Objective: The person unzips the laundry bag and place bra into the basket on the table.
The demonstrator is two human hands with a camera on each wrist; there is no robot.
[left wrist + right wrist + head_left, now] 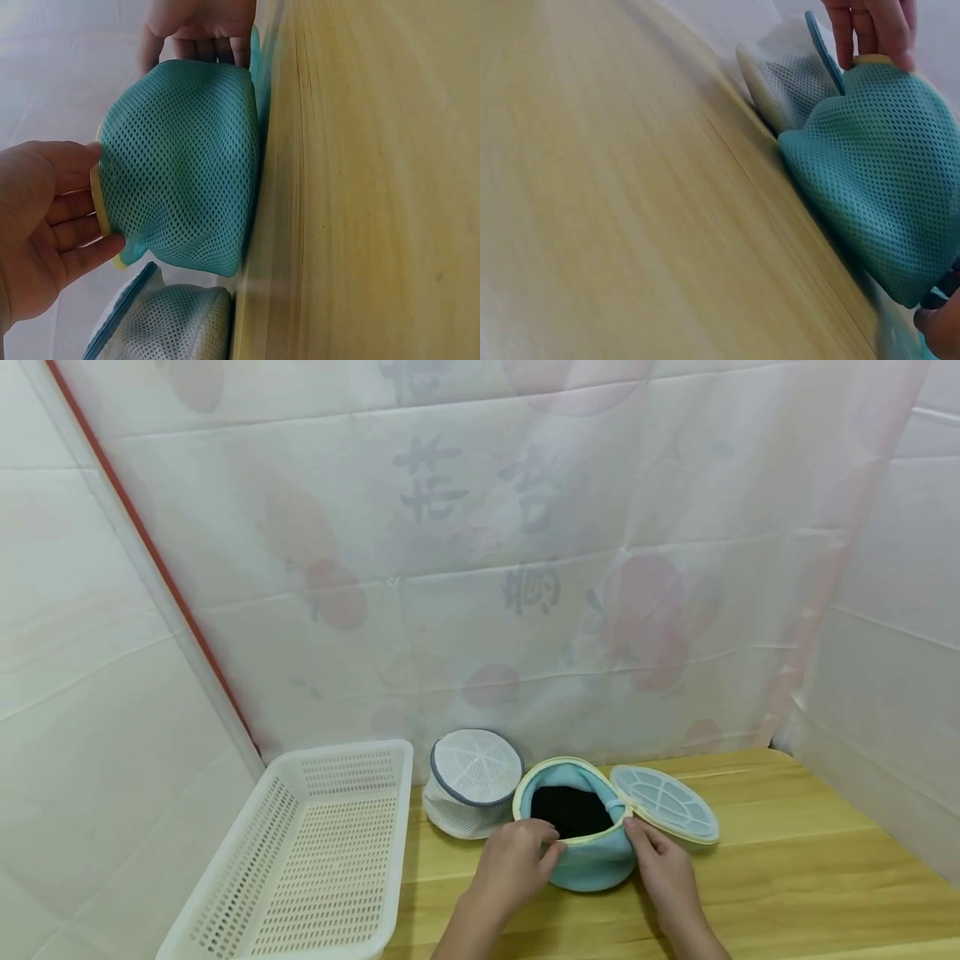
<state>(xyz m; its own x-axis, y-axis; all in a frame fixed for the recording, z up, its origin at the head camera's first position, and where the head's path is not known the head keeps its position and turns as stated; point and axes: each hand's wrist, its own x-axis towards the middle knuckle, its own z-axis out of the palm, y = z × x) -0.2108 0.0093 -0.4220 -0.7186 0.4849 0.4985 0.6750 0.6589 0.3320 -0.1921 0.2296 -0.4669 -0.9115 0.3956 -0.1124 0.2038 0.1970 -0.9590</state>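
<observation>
A: Report hand status, nearest items first.

B: Left hand (512,860): thumb and fingers clamped on the near rim of the blue mesh bag (592,867). Right hand (667,870): appears to pinch the same rim beside the lid joint. The bag sits on the bench (810,868), mouth up.

A: Handling properties?

B: Estimated light. The mesh wall looks soft and likely to buckle under side pressure; its weave should resist slipping. Breakage is unlikely. Grip the yellow rim (564,760), judged the firmer part. Avoid pulling at the joint, where strain could gather.

A: Contents and surroundings?

B: Inside: black material (570,812), apparently cloth. Folded out to the right: the lid (666,800). Left, just beside the bag and slightly farther: a white mesh bag (480,768), lid in place. Farthest: the hanging sheet (450,610).
</observation>
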